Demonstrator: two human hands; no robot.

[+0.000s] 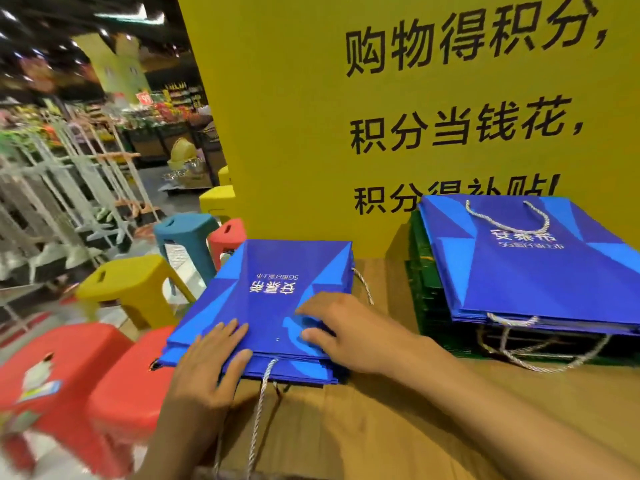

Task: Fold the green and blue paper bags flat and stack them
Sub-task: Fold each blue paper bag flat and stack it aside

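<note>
blue paper bags (273, 299) lie flat under both hands' fingers (228, 336).

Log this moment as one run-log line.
left hand: flat on near blue bag stack | right hand: rests on it | far stack: blue over green

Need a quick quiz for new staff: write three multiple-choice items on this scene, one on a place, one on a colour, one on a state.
1. Where do the green bags lie? A on a stool B under the right blue stack C on the floor
2. What colour is the sign? A yellow B white C red
3. How is the bag under the hands? A standing open B crumpled C flat

B: green edges show beneath that stack. A: the sign is plainly yellow. C: left hand and right hand rest on it, lying flat.
</note>
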